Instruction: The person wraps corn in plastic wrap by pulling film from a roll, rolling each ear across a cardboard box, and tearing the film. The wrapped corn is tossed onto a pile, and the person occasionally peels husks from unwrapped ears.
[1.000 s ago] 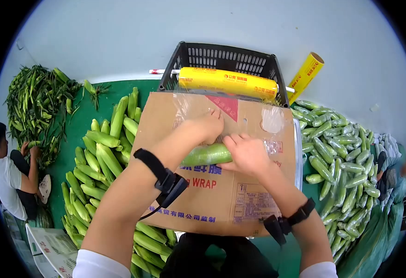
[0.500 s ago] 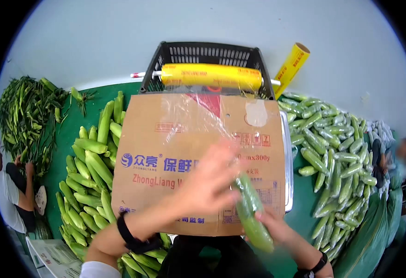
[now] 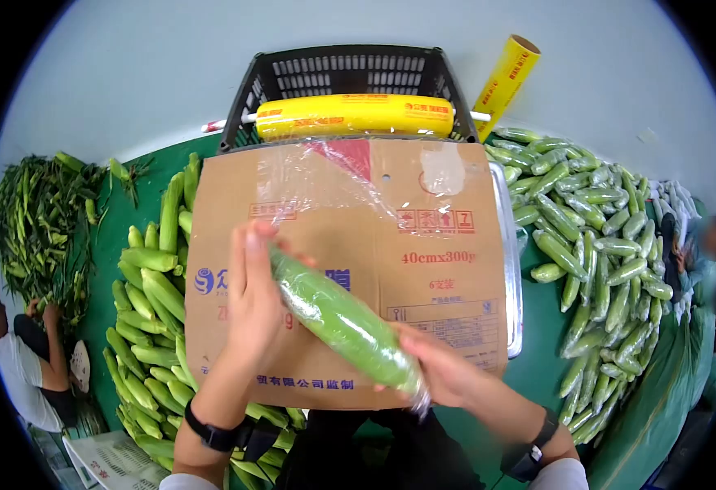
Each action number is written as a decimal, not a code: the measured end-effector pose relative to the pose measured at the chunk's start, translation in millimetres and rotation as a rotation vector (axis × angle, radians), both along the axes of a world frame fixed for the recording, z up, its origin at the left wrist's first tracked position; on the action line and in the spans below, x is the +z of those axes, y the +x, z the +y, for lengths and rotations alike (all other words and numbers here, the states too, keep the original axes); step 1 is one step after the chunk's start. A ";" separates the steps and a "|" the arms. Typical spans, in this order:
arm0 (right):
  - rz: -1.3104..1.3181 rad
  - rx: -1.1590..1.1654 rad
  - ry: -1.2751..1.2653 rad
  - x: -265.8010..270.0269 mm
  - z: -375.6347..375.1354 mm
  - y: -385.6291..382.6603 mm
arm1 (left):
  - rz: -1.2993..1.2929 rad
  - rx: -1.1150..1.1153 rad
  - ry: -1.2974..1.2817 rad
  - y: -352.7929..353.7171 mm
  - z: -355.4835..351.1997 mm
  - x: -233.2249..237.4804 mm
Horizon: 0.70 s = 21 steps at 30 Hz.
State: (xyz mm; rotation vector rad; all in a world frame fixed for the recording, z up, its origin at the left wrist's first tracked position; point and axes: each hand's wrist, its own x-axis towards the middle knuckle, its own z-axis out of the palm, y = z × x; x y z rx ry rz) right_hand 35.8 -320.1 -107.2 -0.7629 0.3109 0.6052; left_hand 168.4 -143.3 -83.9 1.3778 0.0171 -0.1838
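Observation:
An ear of corn [image 3: 346, 318] in its green husk, wrapped in shiny cling film, is held slantwise above a cardboard sheet [image 3: 448, 327]. My left hand [image 3: 256, 294] cups its upper left end, the fingers pointing up and partly hidden. Around the lower right end my right hand [image 3: 440, 363] is closed, and a twist of loose film sticks out past it. Clear film lies across the upper part of the cardboard, below a yellow roll of cling film [image 3: 354, 116] on a white rod.
The roll's rod spans a black crate [image 3: 346, 61]; a yellow tube [image 3: 509, 82] leans beside it. Unwrapped corn [image 3: 150, 327] is piled left, wrapped corn [image 3: 603, 245] right. Far left, a person [image 3: 27, 351] sits by heaped husks [image 3: 40, 220]. Another person [image 3: 684, 253] is at far right.
The corn has moved up and left over the cardboard and tilted flatter. My left hand has shifted left onto its upper end; the right still grips the lower end.

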 end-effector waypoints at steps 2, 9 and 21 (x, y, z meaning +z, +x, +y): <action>-0.029 -0.144 -0.384 2.7 -13.1 -8.1 | -0.129 -0.114 0.302 -13.1 21.9 -6.8; -1.371 -0.835 -1.425 38.7 -55.8 -1.6 | 0.042 -0.452 0.230 -56.5 37.9 -18.7; -0.636 -0.973 -0.277 55.2 -53.6 4.9 | -0.119 -0.819 0.331 -65.9 6.9 4.4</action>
